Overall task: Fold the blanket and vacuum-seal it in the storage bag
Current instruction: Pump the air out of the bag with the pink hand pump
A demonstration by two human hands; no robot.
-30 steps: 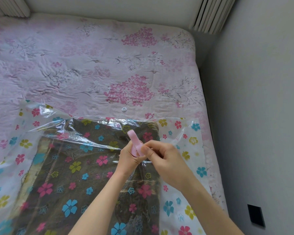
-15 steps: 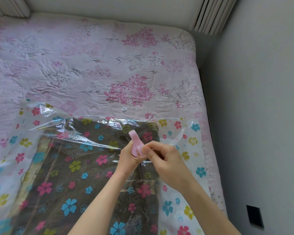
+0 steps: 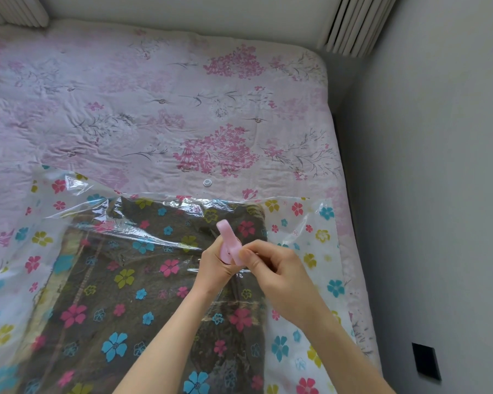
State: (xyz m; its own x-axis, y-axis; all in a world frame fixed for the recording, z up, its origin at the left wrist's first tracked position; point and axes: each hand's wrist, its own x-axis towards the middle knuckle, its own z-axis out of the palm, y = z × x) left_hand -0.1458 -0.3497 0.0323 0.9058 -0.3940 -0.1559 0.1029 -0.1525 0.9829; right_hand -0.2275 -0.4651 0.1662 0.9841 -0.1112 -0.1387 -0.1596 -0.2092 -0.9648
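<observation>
Almost nothing is shifting since the earlier frames: we are observing both hands holding position over the bag. Our left hand (image 3: pixel 215 267) is gripping the base of the pink valve piece (image 3: pixel 228 242), fingers curled round it. Our right hand (image 3: pixel 271 273) is pinching the same piece from the right, fingertips pressed together on it. We are finding the folded blanket (image 3: pixel 120 294) lying inside the flower-printed storage bag (image 3: pixel 302 223), near on the bed (image 3: pixel 154 109). A small white cap (image 3: pixel 207 182) is sitting just beyond the bag's far edge.
</observation>
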